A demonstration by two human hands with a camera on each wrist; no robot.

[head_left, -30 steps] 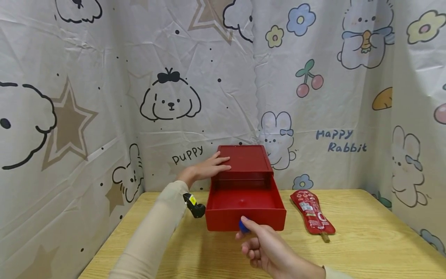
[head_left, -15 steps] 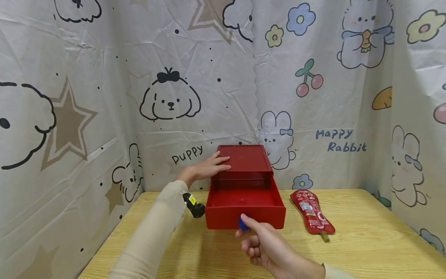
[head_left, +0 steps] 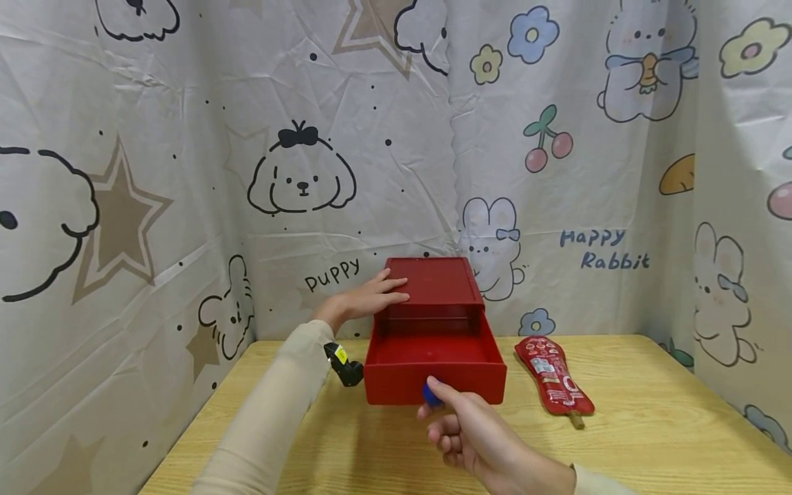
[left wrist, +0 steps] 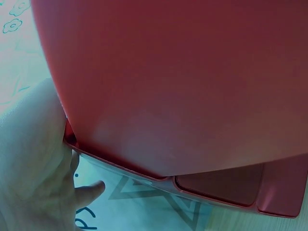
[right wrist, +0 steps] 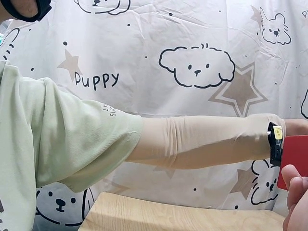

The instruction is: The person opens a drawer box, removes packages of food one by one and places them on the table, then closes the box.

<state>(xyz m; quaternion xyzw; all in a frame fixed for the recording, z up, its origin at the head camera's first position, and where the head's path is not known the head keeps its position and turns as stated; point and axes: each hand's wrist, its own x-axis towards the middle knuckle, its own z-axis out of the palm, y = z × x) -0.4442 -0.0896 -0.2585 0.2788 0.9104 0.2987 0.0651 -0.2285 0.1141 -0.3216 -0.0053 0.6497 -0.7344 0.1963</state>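
A red box (head_left: 433,282) stands on the table with its red drawer (head_left: 433,381) pulled out toward me; no items show in the drawer's visible part. My right hand (head_left: 489,440) pinches the blue knob (head_left: 431,394) on the drawer front, thumb on top and the other fingers loosely bent below. My left hand (head_left: 361,300) lies on the left edge of the box top, fingers stretched across it. In the left wrist view, the left hand (left wrist: 33,163) is beside the red casing, which fills most of that view. The right wrist view catches the right hand's fingers (right wrist: 297,192) by the drawer.
A red pouch (head_left: 555,378) with a brown stub at its end lies on the wooden table (head_left: 656,426), right of the box. Printed curtains (head_left: 346,82) hang close behind and along both sides. A black wrist camera (head_left: 344,364) sits beside the drawer's left side.
The drawer front, knob and right hand have shifted slightly up the head view, toward the box. My left hand and the pouch stay in place.
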